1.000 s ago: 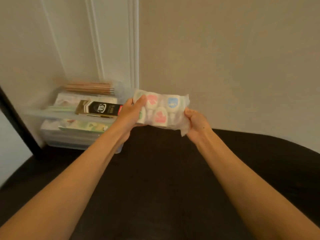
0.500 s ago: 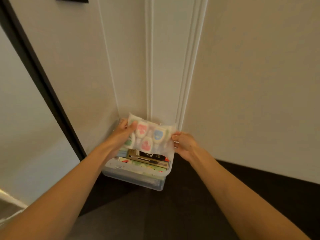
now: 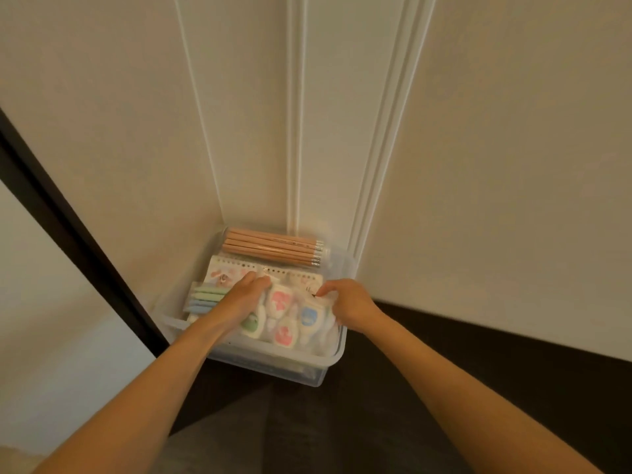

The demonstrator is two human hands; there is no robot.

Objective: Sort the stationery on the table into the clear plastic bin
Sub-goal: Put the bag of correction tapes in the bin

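A clear plastic bin (image 3: pixel 273 366) stands in the wall corner on the dark table. A clear packet of small white correction tapes with pink, blue and green labels (image 3: pixel 290 318) lies in the bin's front part. My left hand (image 3: pixel 244 295) grips its left end and my right hand (image 3: pixel 345 302) pinches its right end. Behind the packet lie a spiral notebook (image 3: pixel 232 271), a bundle of wooden pencils (image 3: pixel 273 248) at the back, and pastel green and blue pens (image 3: pixel 205 297) at the left.
White panelled walls (image 3: pixel 342 131) meet right behind the bin. A dark frame (image 3: pixel 68 227) runs diagonally at the left. The dark table surface (image 3: pixel 444 371) stretches to the right and in front of the bin.
Both hands have lowered the packet from above the bin down into its front part. The view has moved closer to the corner and now looks down into the bin.
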